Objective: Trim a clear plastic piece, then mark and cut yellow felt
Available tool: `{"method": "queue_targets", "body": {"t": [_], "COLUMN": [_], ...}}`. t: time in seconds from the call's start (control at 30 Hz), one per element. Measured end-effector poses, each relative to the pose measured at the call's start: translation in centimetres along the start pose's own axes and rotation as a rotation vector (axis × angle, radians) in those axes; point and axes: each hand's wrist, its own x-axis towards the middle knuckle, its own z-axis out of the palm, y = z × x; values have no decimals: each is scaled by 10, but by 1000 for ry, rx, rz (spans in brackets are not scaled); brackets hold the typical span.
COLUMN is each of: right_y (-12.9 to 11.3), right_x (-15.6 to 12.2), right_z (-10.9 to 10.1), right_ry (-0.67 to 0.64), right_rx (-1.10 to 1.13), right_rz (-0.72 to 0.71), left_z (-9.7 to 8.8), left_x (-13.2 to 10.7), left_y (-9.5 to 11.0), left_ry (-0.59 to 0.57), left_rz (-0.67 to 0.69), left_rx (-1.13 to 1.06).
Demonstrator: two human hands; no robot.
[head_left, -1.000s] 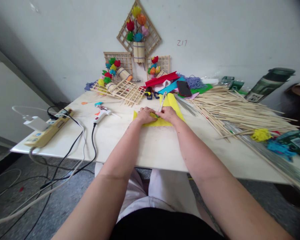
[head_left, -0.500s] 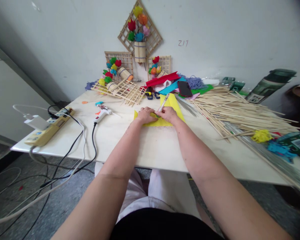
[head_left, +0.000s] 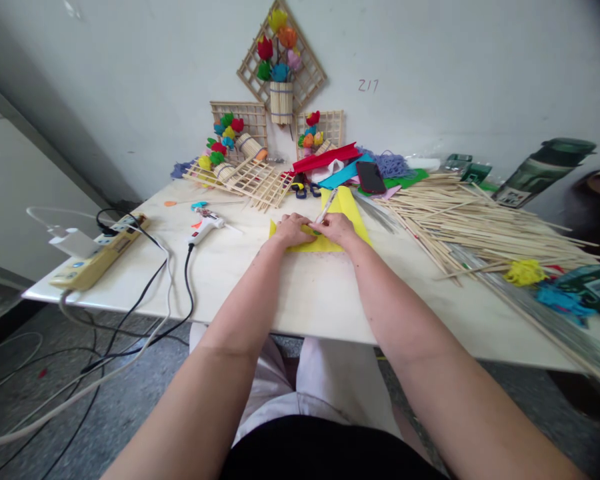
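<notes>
A sheet of yellow paper, creased along its right part, lies on the table in front of me. My right hand grips a white pen, its upper end leaning up and to the right and its tip hidden by the fingers. Flat on the paper's left part rests my left hand, fingers spread and pressing down. Between both hands a small dark green piece shows on the paper; most of it is covered, so I cannot tell what it is.
A white glue gun and a power strip with trailing cords lie left. Wooden sticks spread right, near a tilted bottle. Behind are scissors, a phone, red paper and stick lattices with colourful flowers.
Both hands, the pen and the paper keep nearly the same places. The whole view has shifted very slightly.
</notes>
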Motion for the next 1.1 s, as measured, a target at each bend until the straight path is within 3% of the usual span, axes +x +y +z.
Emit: {"method": "queue_targets", "body": {"t": [1.1], "right_y": [-1], "right_x": [-1], "right_z": [1], "right_ry": [2], "right_rx": [40], "right_rz": [26], "left_z": [2], "left_x": [3], "left_y": [-2], "left_ry": [-7], "left_rz": [-5], "left_rx": [-2]}}
